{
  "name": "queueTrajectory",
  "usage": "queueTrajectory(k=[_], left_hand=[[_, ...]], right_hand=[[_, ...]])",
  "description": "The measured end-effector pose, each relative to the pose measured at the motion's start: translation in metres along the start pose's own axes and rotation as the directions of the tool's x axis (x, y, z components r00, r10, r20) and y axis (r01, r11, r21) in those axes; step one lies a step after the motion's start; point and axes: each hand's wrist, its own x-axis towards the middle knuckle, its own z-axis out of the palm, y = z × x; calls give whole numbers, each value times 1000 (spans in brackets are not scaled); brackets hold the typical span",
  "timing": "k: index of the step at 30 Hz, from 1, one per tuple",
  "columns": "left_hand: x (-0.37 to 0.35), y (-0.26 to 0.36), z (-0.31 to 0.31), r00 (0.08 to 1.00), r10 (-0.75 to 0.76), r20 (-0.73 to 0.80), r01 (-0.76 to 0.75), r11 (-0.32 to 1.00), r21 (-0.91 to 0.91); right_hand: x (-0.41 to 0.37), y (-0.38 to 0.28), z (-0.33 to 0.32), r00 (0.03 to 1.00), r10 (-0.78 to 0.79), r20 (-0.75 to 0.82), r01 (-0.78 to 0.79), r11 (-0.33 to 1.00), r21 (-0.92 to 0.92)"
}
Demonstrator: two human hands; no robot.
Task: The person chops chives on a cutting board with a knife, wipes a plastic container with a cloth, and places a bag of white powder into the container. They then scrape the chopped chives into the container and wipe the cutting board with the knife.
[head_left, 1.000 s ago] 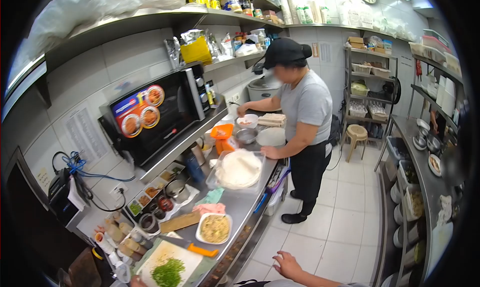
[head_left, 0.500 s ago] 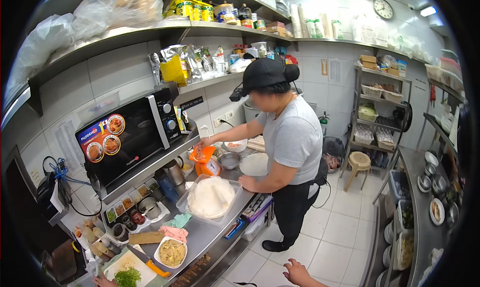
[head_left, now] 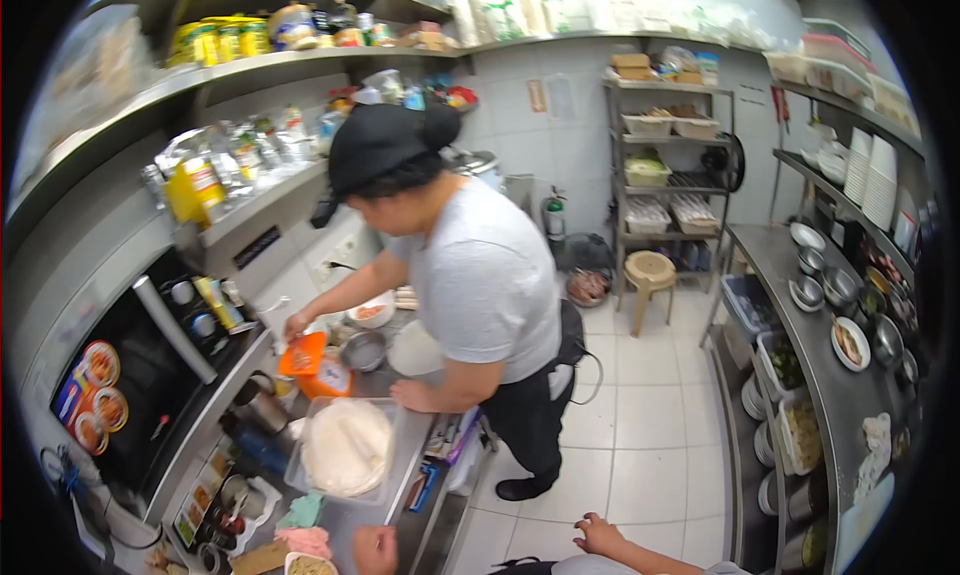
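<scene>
My left hand (head_left: 375, 550) is at the bottom edge, over the front of the steel counter, just right of a white bowl of pale chopped food (head_left: 310, 565); it is blurred and its fingers are not clear. My right hand (head_left: 600, 535) hangs over the floor tiles, fingers spread and holding nothing. Pink (head_left: 303, 543) and green (head_left: 301, 511) cloths lie behind the bowl. Beyond them is a clear plastic tub with a large pale mound (head_left: 345, 447).
A co-worker (head_left: 470, 275) in a black cap stands at the counter, one hand at an orange scale (head_left: 315, 367), the other by the tub. A microwave (head_left: 130, 385) is at left. A stool (head_left: 648, 275), rack (head_left: 670, 165) and steel table (head_left: 800, 315) stand to the right.
The view has swung to the right. My left hand has moved from beside the cutting board to the right of the bowl. My right hand remains spread over the floor.
</scene>
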Motion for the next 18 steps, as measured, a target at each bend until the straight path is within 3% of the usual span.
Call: queueTrajectory(k=[1, 3, 7, 9, 10, 11, 12, 14, 18], left_hand=[[13, 34, 22, 986, 4, 169, 20, 990, -140], [27, 55, 88, 871, 102, 480, -81, 995, -65], [54, 118, 230, 791, 203, 577, -132, 978, -162], [108, 208, 271, 684, 181, 707, -87, 982, -167], [131, 245, 297, 666, 253, 701, -105, 963, -248], [152, 286, 321, 735, 388, 556, -220, 912, -345], [179, 320, 348, 729, 524, 439, -324, 831, -453], [240, 391, 364, 692, 600, 400, -394, 779, -487], [323, 456, 397, 781, 551, 294, -327, 762, -559]], right_hand=[[-1, 29, 1, 989, 138, 60, -136, 990, -34], [0, 89, -5, 927, 293, 236, -274, 956, -108], [13, 202, -26, 876, 388, 287, -437, 890, 130], [21, 255, -59, 842, 402, 358, -462, 882, 96], [28, 278, -82, 815, 415, 403, -472, 880, 47], [34, 298, -115, 785, 428, 448, -477, 879, -4], [39, 319, -145, 776, 438, 454, -484, 875, -16], [56, 355, -200, 822, 412, 394, -417, 906, -77], [117, 411, -304, 885, 391, 251, -355, 918, -178]])
